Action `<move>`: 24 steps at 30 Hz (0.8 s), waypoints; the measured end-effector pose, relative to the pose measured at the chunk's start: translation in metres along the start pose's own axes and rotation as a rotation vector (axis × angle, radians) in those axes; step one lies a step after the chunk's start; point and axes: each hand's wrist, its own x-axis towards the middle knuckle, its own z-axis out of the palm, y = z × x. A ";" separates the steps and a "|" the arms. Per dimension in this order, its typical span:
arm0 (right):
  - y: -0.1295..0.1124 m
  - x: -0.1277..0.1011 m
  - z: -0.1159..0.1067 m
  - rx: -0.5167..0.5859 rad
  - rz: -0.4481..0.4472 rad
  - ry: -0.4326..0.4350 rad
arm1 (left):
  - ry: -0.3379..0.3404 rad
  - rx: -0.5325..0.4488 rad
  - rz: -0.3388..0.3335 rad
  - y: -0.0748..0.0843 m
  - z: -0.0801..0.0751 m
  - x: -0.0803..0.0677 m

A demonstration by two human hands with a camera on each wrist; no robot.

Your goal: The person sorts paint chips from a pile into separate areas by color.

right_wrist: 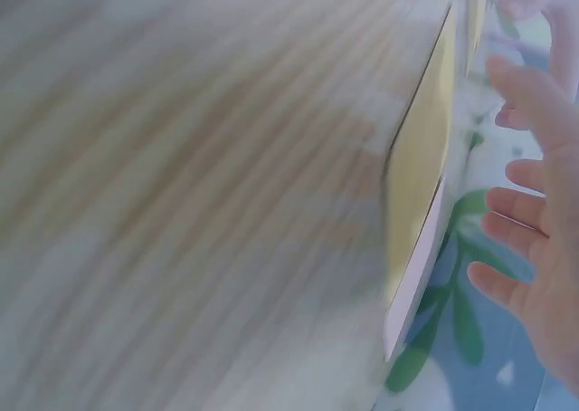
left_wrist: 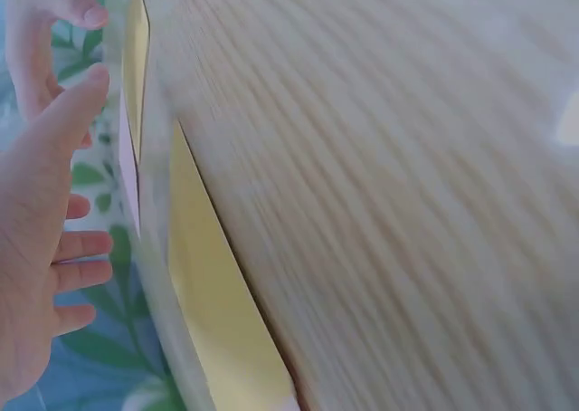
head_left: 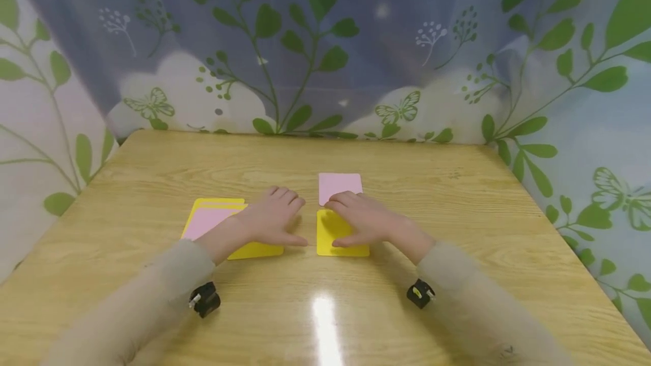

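Hovering above the bench (head_left: 285, 304), the left hand (head_left: 269, 218) sits over the right edge of the overlapping yellow and pink cards (head_left: 208, 222), and the right hand (head_left: 365, 219) over a lone yellow card (head_left: 326, 230), a pink card (head_left: 338, 185) just beyond it. Both hands' fingers are extended, thumbs wide, gripping nothing. For neat handling, it would probably help to lower flat fingertips gently, steady one edge, and slide each thin card rather than pinch it.

Head view downward, wrist views share hands (head_left: 267, 217) (head_left: 367, 220)
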 end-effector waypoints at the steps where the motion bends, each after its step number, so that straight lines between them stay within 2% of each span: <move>1: -0.004 0.005 -0.002 -0.002 -0.012 0.000 | 0.007 0.016 -0.008 -0.004 -0.001 -0.006; 7: -0.024 0.038 -0.005 -0.026 -0.025 -0.042 | 0.048 0.108 -0.044 -0.026 0.003 -0.043; 11: -0.036 0.058 -0.002 -0.059 -0.032 -0.076 | 0.058 0.125 -0.091 -0.035 0.004 -0.065; 14: -0.045 0.071 0.000 -0.083 -0.044 -0.107 | 0.074 0.122 -0.096 -0.040 0.005 -0.079; 20: -0.062 0.089 0.002 -0.070 -0.037 -0.165 | 0.080 0.100 -0.050 -0.049 0.008 -0.097; 24: -0.070 0.100 0.006 -0.082 -0.026 -0.191 | 0.054 0.067 -0.042 -0.052 0.007 -0.105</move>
